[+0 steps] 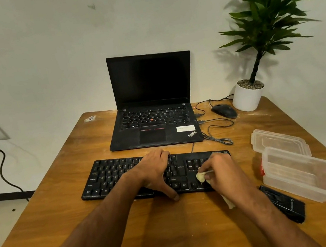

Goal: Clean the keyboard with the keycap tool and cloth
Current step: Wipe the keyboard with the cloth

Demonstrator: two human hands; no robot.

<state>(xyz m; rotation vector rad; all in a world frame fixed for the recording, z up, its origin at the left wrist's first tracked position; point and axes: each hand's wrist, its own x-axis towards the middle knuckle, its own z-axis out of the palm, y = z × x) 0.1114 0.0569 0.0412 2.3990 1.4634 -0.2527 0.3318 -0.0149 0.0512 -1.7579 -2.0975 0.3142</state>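
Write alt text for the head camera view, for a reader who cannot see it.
A person's right hand wipes the right-hand keys of a black keyboard with a pale cloth, while the left hand rests flat on its middle. Behind it on the wooden table stands an open ThinkPad laptop; a clear plastic container sits to the right.

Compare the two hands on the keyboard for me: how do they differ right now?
The left hand lies spread flat across the middle of the keyboard, holding nothing, its thumb over the front edge. The right hand is bunched around a pale cloth, pressing it onto the keys at the right end. The cloth's tail hangs out below that hand. Both are bare and touch the same keyboard.
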